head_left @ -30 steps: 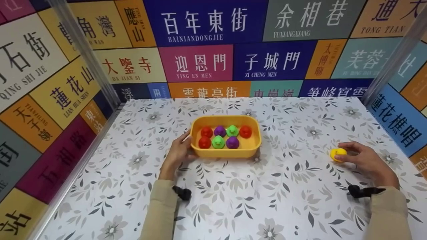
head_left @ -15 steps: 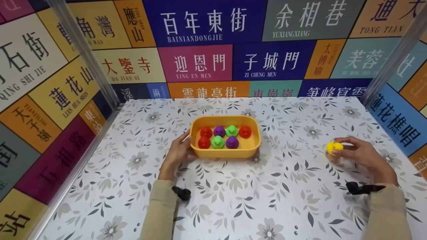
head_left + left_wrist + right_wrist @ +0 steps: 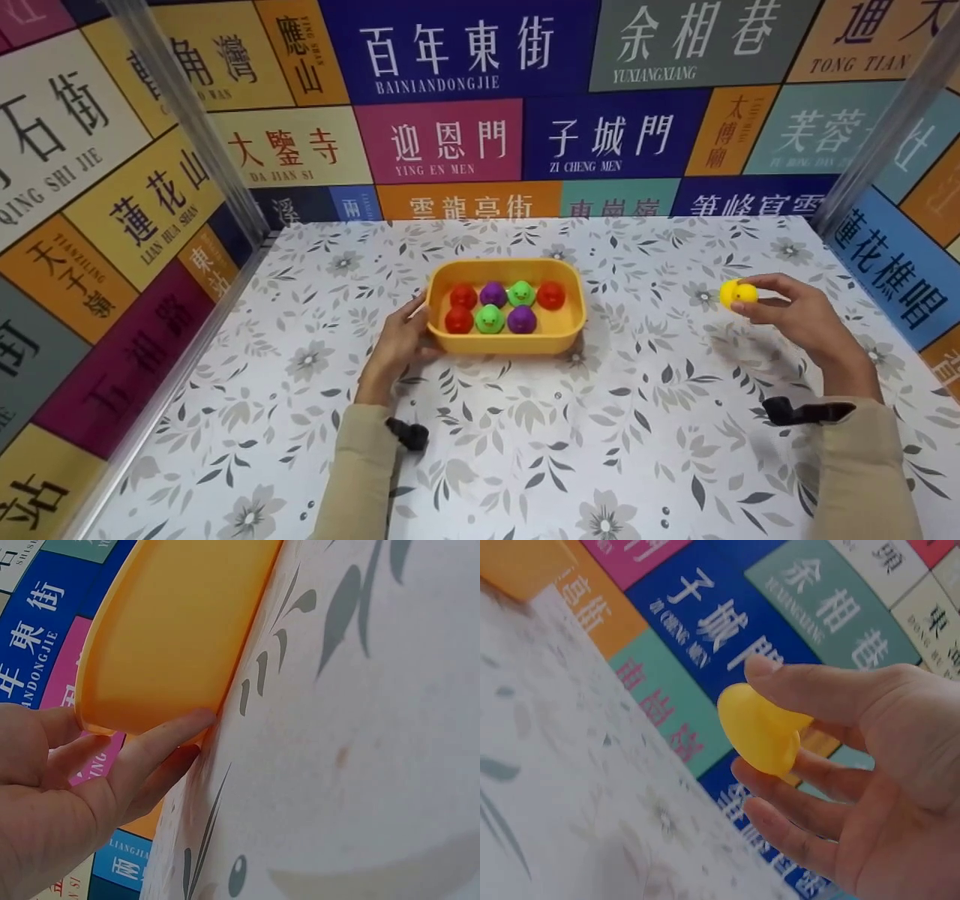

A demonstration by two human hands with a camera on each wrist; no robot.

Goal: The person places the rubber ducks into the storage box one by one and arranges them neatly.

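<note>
In the head view, a yellow plastic tub stands on the table. In it sit small toy ducks: red, purple and green, several in all. My left hand holds the tub's left end; in the left wrist view its fingers lie against the tub's outer wall. Off to the right, my right hand pinches a yellow toy duck above the tabletop. The right wrist view shows this duck between thumb and fingertips.
A white tablecloth with grey flowers and leaves covers the table. Panels with coloured lettering stand behind and on both sides. Clear edge strips run down the corners. Black wrist cameras sit at both cuffs.
My right hand has lifted the yellow duck off the table and carried it away from me and slightly left. The left hand and the tub have stayed put.
</note>
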